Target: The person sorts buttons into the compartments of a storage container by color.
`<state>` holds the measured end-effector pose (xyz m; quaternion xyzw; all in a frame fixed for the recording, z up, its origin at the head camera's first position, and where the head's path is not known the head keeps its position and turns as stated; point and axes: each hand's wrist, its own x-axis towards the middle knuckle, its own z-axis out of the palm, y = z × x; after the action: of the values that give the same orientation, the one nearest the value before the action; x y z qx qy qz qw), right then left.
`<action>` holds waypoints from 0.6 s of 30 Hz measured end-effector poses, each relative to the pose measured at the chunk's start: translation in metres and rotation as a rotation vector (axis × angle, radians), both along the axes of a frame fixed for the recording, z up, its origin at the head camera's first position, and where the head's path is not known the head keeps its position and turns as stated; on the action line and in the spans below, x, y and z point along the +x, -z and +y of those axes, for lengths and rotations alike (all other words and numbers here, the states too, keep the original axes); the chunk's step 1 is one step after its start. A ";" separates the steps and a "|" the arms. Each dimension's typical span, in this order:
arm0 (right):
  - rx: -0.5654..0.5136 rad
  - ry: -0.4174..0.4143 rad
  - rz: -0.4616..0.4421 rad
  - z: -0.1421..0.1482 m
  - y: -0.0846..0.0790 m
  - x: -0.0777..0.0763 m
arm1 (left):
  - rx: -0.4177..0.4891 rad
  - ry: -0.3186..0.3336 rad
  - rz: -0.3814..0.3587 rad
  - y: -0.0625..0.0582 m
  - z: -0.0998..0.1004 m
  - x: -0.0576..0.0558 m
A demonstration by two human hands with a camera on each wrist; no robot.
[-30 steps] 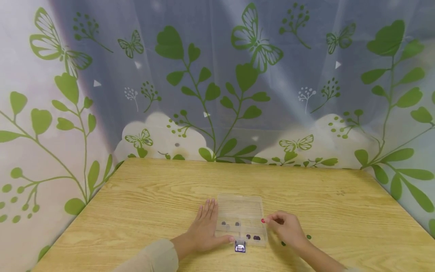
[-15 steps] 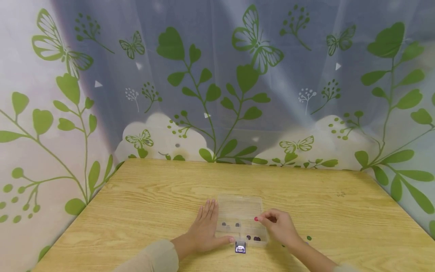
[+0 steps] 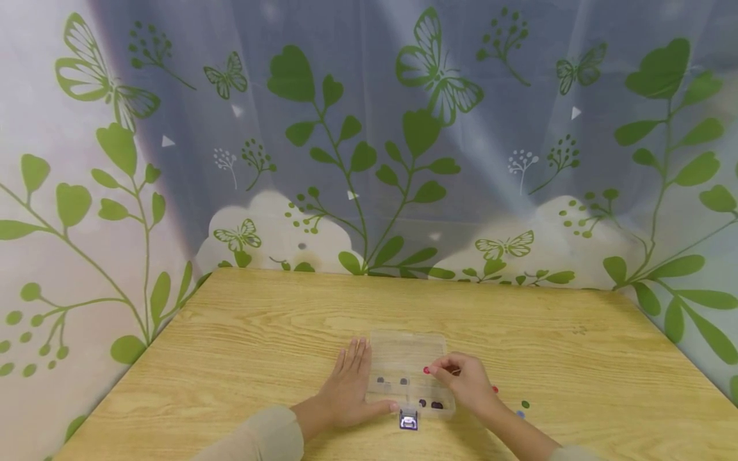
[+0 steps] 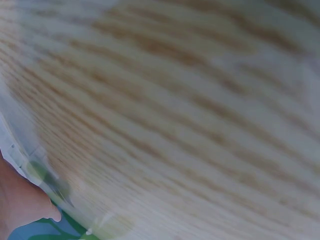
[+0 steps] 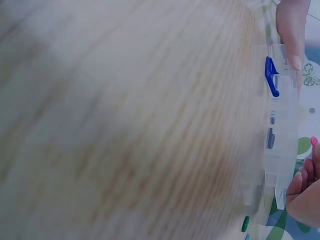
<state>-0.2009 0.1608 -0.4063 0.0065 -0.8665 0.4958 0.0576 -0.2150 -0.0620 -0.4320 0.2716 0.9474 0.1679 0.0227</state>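
A clear plastic compartment box (image 3: 407, 351) lies with its lid raised on the wooden table in the head view. My left hand (image 3: 348, 384) rests along its left side, fingers straight, thumb reaching to the front edge by the blue latch (image 3: 409, 420). Over the box's right half, my right hand (image 3: 466, 383) pinches a small red button (image 3: 426, 370) between thumb and fingertip. The right wrist view has the same button (image 5: 314, 141) at its right edge. Dark buttons (image 3: 437, 405) lie in the front right compartment, and greyish ones (image 3: 403, 381) in the back left part.
Right of the box, beside my right forearm, lie another red button (image 3: 494, 389), a green button (image 3: 525, 404) and a blue one (image 3: 521, 415). A curtain (image 3: 369, 128) printed with leaves and butterflies hangs behind the wooden table (image 3: 277, 307).
My right hand has moved left with the red button, from the box's right edge to over its inside. The loose red and blue buttons now show beside the forearm. My left hand stays put.
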 end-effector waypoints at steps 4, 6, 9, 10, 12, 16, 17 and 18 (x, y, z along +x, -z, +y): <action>0.019 0.000 0.013 -0.003 0.002 -0.001 | -0.003 0.001 0.002 -0.001 0.000 0.000; 0.027 -0.005 0.024 -0.005 0.002 -0.002 | -0.005 0.002 0.005 -0.001 0.000 -0.001; 0.036 -0.011 0.033 -0.006 0.003 -0.003 | -0.006 0.003 0.007 -0.001 0.000 -0.001; 0.040 -0.012 0.033 -0.006 0.004 -0.003 | -0.005 0.003 0.007 -0.001 0.000 -0.001; 0.050 -0.011 0.037 -0.007 0.005 -0.004 | -0.001 0.003 0.006 0.000 0.000 -0.001; 0.076 -0.003 0.050 -0.008 0.007 -0.005 | 0.005 0.004 0.007 0.000 0.000 -0.001; 0.085 -0.004 0.056 -0.008 0.008 -0.005 | 0.005 0.004 0.008 0.000 0.000 -0.001; 0.093 -0.002 0.056 -0.009 0.008 -0.005 | 0.006 0.003 0.009 -0.001 0.000 0.000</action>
<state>-0.2058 0.1520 -0.4142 0.0240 -0.8866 0.4547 0.0810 -0.2153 -0.0619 -0.4313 0.2740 0.9465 0.1696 0.0177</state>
